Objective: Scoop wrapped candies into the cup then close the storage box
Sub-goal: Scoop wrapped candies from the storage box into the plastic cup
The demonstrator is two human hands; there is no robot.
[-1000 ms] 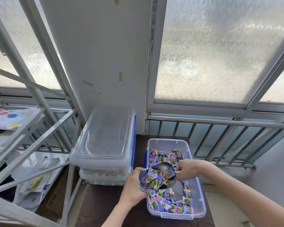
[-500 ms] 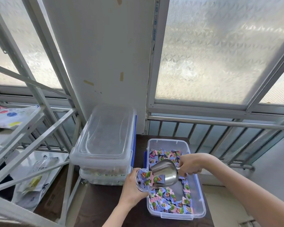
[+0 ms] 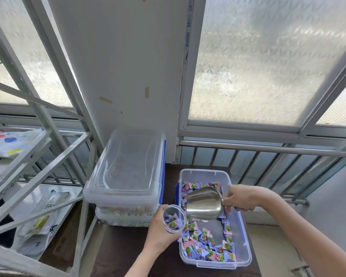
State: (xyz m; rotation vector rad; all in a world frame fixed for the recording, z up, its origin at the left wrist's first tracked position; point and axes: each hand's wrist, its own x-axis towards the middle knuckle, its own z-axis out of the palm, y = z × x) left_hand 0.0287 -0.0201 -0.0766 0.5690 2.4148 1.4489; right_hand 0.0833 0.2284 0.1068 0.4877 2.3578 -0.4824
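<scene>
An open clear storage box (image 3: pixel 242 234) with blue latches sits on the dark table, holding several wrapped candies (image 3: pixel 204 248) in blue, pink and green wrappers. My left hand (image 3: pixel 158 230) holds a clear plastic cup (image 3: pixel 173 218) at the box's left edge, tilted toward the right, with a few candies inside. My right hand (image 3: pixel 242 198) grips the handle of a steel scoop (image 3: pixel 204 202), which is turned over with its mouth down against the cup's rim. The scoop's inside is hidden.
Two stacked clear lidded boxes (image 3: pixel 126 174) stand left of the open box. A metal shelf frame (image 3: pixel 36 176) with bags is at far left. A railing (image 3: pixel 268 152) and frosted windows lie behind. Dark table (image 3: pixel 128 252) surface shows in front of the stack.
The scoop has tipped from level and full of candies to upside down, emptying into the cup. The cup has shifted slightly left and now holds candies.
</scene>
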